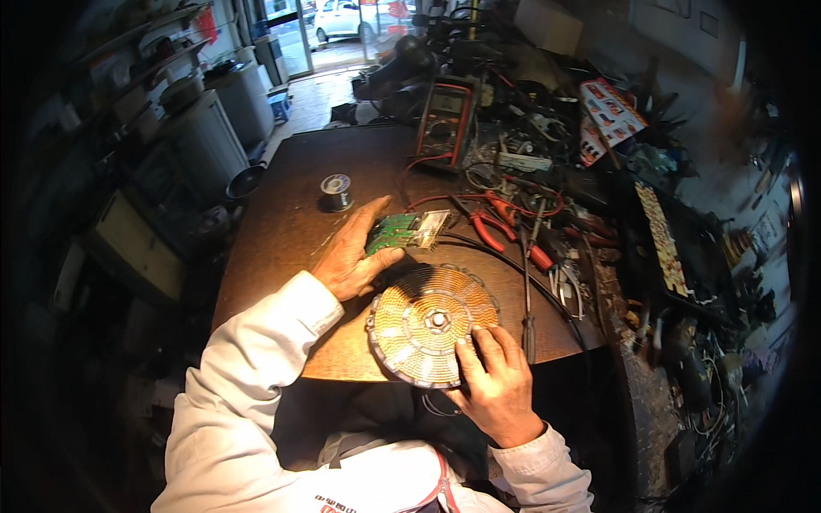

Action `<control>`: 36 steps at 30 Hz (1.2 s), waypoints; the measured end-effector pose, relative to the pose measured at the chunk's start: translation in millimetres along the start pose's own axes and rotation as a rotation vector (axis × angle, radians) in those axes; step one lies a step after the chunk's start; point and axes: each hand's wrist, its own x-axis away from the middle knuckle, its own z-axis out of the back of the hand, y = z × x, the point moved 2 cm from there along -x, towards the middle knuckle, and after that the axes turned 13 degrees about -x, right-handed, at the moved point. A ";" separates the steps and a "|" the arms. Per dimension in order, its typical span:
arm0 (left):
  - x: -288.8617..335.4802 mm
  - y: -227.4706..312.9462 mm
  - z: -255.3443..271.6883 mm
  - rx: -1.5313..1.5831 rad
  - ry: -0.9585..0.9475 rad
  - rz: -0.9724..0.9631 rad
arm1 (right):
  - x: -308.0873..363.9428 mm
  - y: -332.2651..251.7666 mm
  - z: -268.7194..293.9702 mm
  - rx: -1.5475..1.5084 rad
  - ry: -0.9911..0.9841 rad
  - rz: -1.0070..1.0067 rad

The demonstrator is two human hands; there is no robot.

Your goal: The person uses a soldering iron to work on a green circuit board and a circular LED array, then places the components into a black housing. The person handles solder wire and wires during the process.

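Observation:
A round induction coil [402,309], wound in copper-coloured rings with a bolt at its centre, lies at the table's near edge. My right hand [498,385] grips its near right rim, fingers on top of the windings and thumb low by the edge. Just beyond the coil, my left hand [349,256] is closed on a green circuit board [395,232], with the thumb along its near side. A pale metal piece, perhaps a heat sink [430,227], sits at the board's right end. What lies beneath the board and the coil is hidden.
A solder spool [336,192] stands on the brown table [274,222] beyond my left hand. To the right lie red-handled pliers [492,232], a screwdriver [528,321] and a black cable [547,291]. A multimeter [445,120] stands behind, beside heaped tools and parts.

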 end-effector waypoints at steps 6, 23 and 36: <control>10.9 -20.0 -0.6 0.451 0.182 0.053 | -9.8 -3.1 -1.4 -0.060 0.067 0.051; 6.5 -27.6 1.4 1.095 0.291 0.297 | -37.5 -34.5 -11.3 -0.115 0.243 0.195; 9.3 -44.8 -2.4 1.123 0.319 0.372 | -50.3 -60.5 -43.4 -0.115 0.246 0.387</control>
